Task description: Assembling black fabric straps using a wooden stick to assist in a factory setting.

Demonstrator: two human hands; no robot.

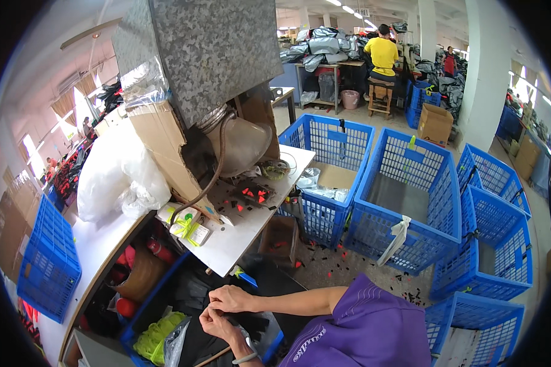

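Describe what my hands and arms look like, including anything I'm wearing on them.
Your right hand and left hand are ungloved, and both visible forearms are bare. On the right arm is a short purple sleeve with thin, pale wavy lines; the left sleeve isn't visible. A pale bangle circles your left wrist.

Between the fingertips of your left hand [219,325] and right hand [231,299], any item is hidden; the lower edge cuts your left forearm [248,361]; the distant person in red [449,64] appears too small for detail.
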